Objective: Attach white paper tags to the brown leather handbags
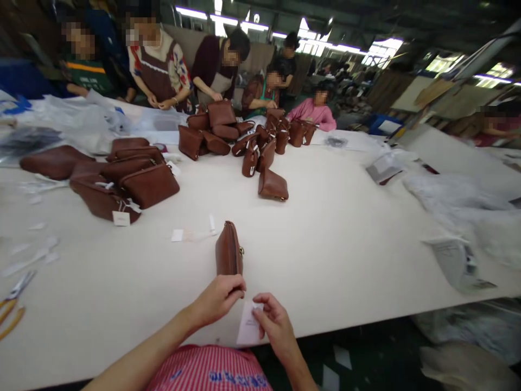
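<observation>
A brown pouch (228, 248) stands on edge on the white bench (334, 239), its near end under the left hand (217, 297). That hand's fingers (238, 283) curl narrow over the pouch's near end and grip it. Just right of them, the right hand (273, 320) pinches a white tag (247, 325) between thumb and fingers, closed tight on its upper edge; the tag hangs over the bench edge, touching or almost touching the left fingers.

Just beyond the pouch lie small paper slips (191, 233). Farther beyond the fingers, one lone bag (272, 184) sits ahead, then a heap of bags (244, 136). Beyond and to the left lies another bag pile (122, 179). Far left of the left hand, scissors (14, 301) rest near the bench edge. Well to the right lie clear plastic sleeves (456, 201). Other people (220, 65) work along the far side.
</observation>
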Demonstrator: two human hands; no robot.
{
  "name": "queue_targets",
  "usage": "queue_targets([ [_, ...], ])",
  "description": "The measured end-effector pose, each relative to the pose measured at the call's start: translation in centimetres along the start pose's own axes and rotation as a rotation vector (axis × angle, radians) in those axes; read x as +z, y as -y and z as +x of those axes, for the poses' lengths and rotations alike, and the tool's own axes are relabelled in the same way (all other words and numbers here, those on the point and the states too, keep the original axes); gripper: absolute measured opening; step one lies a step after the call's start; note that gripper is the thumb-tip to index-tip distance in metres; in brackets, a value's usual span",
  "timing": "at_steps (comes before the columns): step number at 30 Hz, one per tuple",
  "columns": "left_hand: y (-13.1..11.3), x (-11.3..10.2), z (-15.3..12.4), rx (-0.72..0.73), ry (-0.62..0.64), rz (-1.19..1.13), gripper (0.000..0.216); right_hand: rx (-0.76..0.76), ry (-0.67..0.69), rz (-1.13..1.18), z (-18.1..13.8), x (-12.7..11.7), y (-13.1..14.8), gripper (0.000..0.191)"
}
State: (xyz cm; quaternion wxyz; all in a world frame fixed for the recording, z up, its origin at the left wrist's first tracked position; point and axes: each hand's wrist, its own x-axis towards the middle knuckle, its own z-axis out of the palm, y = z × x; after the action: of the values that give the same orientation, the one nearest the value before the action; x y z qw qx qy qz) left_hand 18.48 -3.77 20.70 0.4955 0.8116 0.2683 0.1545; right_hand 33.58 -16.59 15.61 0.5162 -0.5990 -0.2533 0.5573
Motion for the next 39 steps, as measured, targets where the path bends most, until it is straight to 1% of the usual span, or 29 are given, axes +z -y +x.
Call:
queue_targets([
  [3, -0.3, 0.5, -0.2, -0.077, -0.057, -0.05, 0.011, -0.005, 0.019, -0.065, 0.4, -0.2, 0.0, 0.038],
  [5, -0.5, 0.8, -0.2, -0.117, -0.096, -0.08, 0.014, -0.039, 0.04, -0.127, 0.8, -0.4, 0.4, 0.032],
  [6, -0.6, 0.9, -0.2, -0.131, -0.113, -0.09, 0.017, -0.086, 0.038, -0.173, 1.1, -0.5, 0.7, 0.027],
  [8, -0.7, 1.2, -0.2, -0.168, -0.151, -0.117, 0.022, -0.229, 0.015, -0.304, 1.6, -0.7, 1.6, 0.018],
  [10, -0.9, 1.5, -0.2, -0.223, -0.19, -0.158, 0.025, -0.382, -0.028, -0.447, 2.1, -0.9, 2.6, 0.014],
  [11, -0.9, 1.6, -0.2, -0.254, -0.209, -0.178, 0.026, -0.43, -0.038, -0.486, 2.4, -1.0, 2.9, 0.014],
  [12, -1.0, 1.7, -0.2, -0.28, -0.225, -0.192, 0.026, -0.44, -0.028, -0.489, 2.7, -1.0, 3.2, 0.013],
  [14, -1.1, 1.9, -0.3, -0.305, -0.245, -0.195, 0.025, -0.363, 0.033, -0.405, 3.2, -0.9, 3.5, 0.014],
  [17, -1.4, 1.9, -0.2, -0.305, -0.258, -0.167, 0.026, -0.173, 0.131, -0.213, 4.0, -0.5, 3.3, 0.019],
  [20, -1.9, 1.9, -0.1, -0.325, -0.27, -0.12, 0.026, -0.05, 0.125, -0.028, 4.7, -0.1, 3.1, 0.026],
  [22, -2.3, 2.0, -0.1, -0.354, -0.262, -0.073, 0.024, 0.048, 0.107, 0.112, 5.0, 0.0, 3.2, 0.03],
  [24, -2.6, 2.3, 0.0, -0.381, -0.242, -0.014, 0.023, 0.141, 0.116, 0.218, 5.0, 0.0, 3.4, 0.032],
  [29, -2.9, 3.5, 0.2, -0.449, -0.2, 0.139, 0.02, 0.269, 0.131, 0.34, 4.7, -0.2, 3.9, 0.035],
  [33, -3.0, 4.0, 0.3, -0.482, -0.176, 0.276, 0.02, 0.411, 0.137, 0.413, 4.8, -0.4, 4.2, 0.035],
  [36, -3.3, 4.0, 0.5, -0.493, -0.166, 0.306, 0.022, 0.432, 0.167, 0.382, 4.9, -0.5, 4.3, 0.035],
  [39, -3.4, 3.8, 0.8, -0.512, -0.166, 0.296, 0.023, 0.355, 0.193, 0.326, 5.1, -0.5, 4.3, 0.031],
])
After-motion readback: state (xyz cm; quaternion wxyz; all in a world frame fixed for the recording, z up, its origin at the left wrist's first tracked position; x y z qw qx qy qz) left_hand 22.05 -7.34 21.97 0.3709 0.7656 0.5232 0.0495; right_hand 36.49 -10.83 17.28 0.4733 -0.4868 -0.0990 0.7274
